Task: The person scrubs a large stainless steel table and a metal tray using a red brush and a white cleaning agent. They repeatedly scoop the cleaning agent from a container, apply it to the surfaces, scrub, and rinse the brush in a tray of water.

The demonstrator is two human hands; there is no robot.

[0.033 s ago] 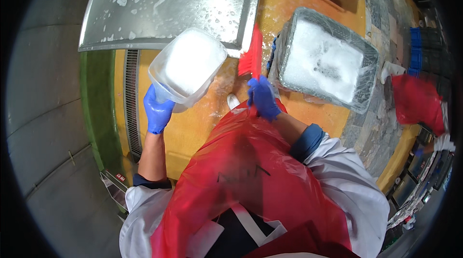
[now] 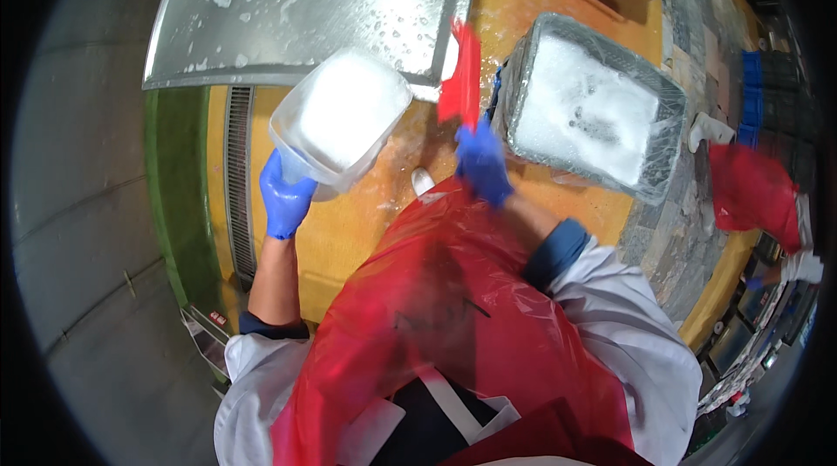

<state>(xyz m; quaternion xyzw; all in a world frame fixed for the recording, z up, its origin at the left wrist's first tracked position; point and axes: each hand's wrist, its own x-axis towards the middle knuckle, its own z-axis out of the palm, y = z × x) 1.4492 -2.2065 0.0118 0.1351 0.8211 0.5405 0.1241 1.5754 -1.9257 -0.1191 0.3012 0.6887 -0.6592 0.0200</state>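
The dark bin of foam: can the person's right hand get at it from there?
Probably yes: the right hand is just left of the dark bin with nothing visible blocking, though it grips a red brush and depth is hard to judge.

Person's left hand is holding a tub of foam, overlapping the table in view; right hand, right of it, is holding a brush. A crate of foam is sitting further right, a co-worker standing beyond. A grate is running left of the tub.
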